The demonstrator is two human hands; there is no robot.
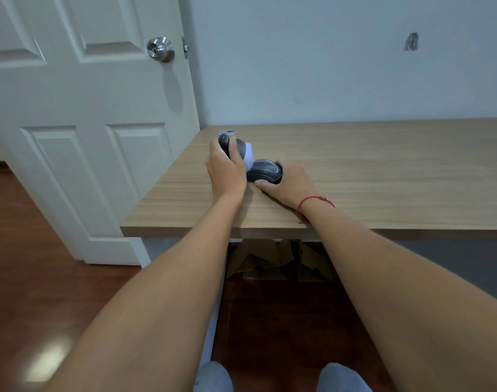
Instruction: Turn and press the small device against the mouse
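Observation:
My left hand [226,171] grips a dark grey, rounded object with a pale blue-white end [241,152] on the wooden table [369,171], near its far left corner. Right beside it my right hand [287,182] holds a second dark grey rounded object with white lettering [265,171], thumb along its near side. The two objects touch each other. A red string bracelet [312,203] circles my right wrist. Just behind the left object lies a small flat silvery piece [227,132].
A white panelled door [86,123] with a steel knob [160,49] stands left of the table. A pale wall runs behind. Cardboard [278,261] sits under the table on the dark wood floor [29,264]. My socked feet [281,377] show at the bottom.

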